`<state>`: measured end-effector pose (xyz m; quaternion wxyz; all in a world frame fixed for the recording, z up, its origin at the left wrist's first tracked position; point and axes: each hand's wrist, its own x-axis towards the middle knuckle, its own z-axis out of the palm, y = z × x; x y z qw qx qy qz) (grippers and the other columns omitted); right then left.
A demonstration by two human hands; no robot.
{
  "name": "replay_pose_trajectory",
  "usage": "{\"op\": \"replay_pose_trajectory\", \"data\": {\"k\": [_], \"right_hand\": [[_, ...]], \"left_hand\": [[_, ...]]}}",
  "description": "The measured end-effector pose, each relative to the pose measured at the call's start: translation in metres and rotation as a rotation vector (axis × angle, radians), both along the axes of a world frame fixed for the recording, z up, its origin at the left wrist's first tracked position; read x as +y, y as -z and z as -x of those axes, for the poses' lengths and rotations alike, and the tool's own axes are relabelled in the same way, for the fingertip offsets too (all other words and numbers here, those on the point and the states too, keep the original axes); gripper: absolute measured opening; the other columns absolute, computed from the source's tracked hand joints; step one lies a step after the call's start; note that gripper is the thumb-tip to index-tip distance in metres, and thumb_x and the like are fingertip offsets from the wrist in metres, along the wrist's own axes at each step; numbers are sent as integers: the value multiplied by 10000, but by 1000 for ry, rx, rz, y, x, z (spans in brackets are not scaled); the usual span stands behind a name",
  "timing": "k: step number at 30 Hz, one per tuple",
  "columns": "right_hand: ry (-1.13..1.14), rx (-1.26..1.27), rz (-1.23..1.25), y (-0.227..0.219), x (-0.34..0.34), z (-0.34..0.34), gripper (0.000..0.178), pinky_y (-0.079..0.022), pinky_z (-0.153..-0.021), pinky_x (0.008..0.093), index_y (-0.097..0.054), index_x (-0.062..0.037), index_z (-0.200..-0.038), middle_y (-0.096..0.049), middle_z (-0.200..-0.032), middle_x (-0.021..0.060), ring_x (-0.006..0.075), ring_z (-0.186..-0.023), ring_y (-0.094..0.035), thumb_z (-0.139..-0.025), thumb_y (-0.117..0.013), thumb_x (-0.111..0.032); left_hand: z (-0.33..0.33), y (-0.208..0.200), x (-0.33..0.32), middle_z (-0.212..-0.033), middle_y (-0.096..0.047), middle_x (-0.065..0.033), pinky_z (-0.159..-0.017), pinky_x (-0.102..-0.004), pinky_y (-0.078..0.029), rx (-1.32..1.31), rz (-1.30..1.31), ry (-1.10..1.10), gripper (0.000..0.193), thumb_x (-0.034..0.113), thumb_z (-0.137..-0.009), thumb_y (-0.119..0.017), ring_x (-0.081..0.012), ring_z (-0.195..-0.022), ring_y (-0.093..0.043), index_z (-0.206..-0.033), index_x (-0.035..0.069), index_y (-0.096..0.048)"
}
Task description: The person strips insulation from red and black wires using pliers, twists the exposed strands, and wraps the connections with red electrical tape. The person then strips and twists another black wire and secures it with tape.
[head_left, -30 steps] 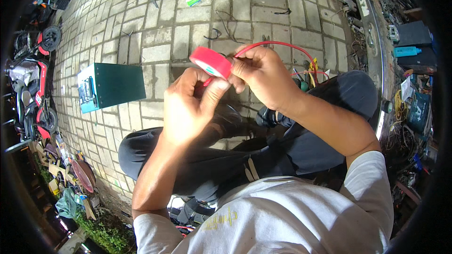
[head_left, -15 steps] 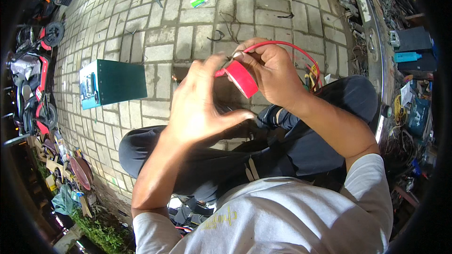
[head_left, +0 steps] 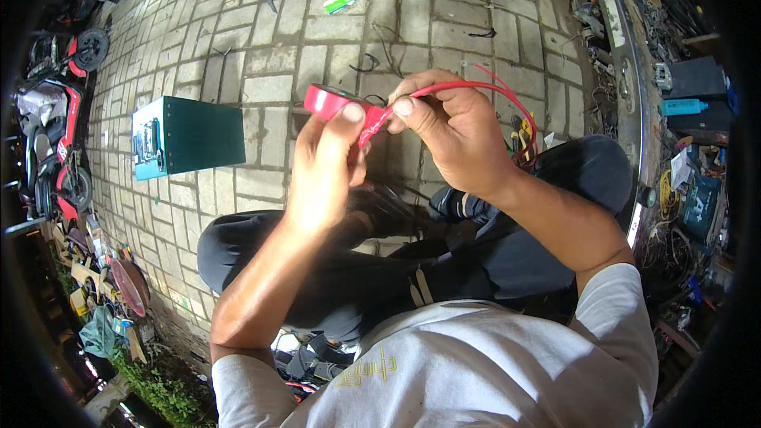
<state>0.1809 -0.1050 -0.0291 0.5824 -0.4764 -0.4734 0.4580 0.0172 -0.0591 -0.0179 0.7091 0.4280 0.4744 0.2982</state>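
Observation:
In front of my chest, my left hand is closed on a roll of red tape, its thumb pressed on the tape's side. A stretch of red tape runs from the roll to the fingertips of my right hand. There, the right thumb and forefinger pinch a red cable, which loops over the knuckles and curves down toward my right knee. The taped spot is partly hidden by the fingers. Thin dark wire shows just beside the pinch.
A dark green box stands on the paving to the left. Ahead lie a green-and-white packet and dark wire scraps. A red scooter is at far left. Tools and clutter, with a turquoise bottle, line the right edge.
The tape roll has passed from beside my right fingers into my left hand, which has closed from spread fingers. My right hand still pinches the cable.

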Motion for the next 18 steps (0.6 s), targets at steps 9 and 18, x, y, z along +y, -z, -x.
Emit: {"op": "replay_pose_trajectory", "data": {"k": [9, 18], "right_hand": [[-112, -136, -148, 2, 12, -1, 123, -495, -796, 304, -556, -15, -951, -658, -1004, 116, 205, -908, -638, -942, -558, -138], [52, 33, 181, -2, 7, 5, 220, -463, -619, 249, -576, 11, -929, -629, -777, 50, 70, -707, -571, -941, -599, -208]], "left_hand": [[-1, 3, 9, -695, -524, -16, -429, -186, -326, -74, 38, 18, 395, 179, -860, -642, -41, -518, -439, -1140, -36, -465], [2, 2, -2, -940, -541, -144, -704, -415, -523, 541, -1171, 330, 775, 339, -647, -846, -359, -830, -597, -1239, 41, -443]]}}
